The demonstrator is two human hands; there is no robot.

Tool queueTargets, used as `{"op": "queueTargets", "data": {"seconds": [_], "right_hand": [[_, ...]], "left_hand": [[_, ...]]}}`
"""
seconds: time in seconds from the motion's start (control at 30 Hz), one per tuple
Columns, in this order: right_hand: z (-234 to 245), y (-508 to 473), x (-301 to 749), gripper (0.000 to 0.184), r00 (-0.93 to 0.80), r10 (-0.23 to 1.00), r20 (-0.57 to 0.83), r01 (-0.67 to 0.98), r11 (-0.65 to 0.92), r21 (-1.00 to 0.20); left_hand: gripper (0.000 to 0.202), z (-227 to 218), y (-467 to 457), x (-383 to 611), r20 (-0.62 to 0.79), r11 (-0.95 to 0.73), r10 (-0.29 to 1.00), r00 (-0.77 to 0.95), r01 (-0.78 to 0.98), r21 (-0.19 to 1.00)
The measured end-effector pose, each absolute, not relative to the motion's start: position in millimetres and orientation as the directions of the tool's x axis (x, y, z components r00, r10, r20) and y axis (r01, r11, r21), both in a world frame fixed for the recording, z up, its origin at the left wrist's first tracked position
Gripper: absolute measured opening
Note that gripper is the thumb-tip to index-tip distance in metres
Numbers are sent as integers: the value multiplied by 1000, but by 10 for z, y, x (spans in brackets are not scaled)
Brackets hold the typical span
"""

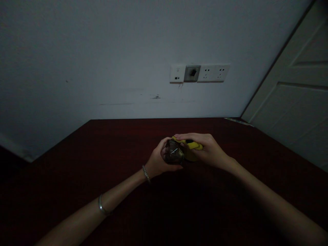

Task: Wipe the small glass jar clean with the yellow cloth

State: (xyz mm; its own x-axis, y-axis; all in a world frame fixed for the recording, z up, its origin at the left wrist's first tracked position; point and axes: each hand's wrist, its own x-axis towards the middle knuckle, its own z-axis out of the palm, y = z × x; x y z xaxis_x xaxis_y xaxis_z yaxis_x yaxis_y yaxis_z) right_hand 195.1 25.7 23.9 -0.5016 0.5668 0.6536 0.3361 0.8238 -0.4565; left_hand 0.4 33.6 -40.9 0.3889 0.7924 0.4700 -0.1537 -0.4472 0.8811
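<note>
My left hand is wrapped round a small clear glass, which it holds a little above the dark red table. My right hand is closed on a yellow cloth and presses it against the glass from the right. The two hands meet at the middle of the table. Two silver bracelets sit on my left forearm. Part of the glass is hidden by my fingers.
A pale wall stands behind the table with a row of sockets and a switch. A white panelled door is at the right. The room is dim. The table's far edge runs along the wall.
</note>
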Motion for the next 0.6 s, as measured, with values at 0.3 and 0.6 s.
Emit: {"op": "queueTargets", "data": {"seconds": [0.3,0.6], "right_hand": [[334,131,1928,43,-580,500,643,286,864,-414],[362,156,1929,24,-464,641,611,334,766,-549]], "left_hand": [[82,-431,373,-12,467,-457,840,277,-105,883],[79,-458,373,-32,445,-423,847,291,-141,895]]}}
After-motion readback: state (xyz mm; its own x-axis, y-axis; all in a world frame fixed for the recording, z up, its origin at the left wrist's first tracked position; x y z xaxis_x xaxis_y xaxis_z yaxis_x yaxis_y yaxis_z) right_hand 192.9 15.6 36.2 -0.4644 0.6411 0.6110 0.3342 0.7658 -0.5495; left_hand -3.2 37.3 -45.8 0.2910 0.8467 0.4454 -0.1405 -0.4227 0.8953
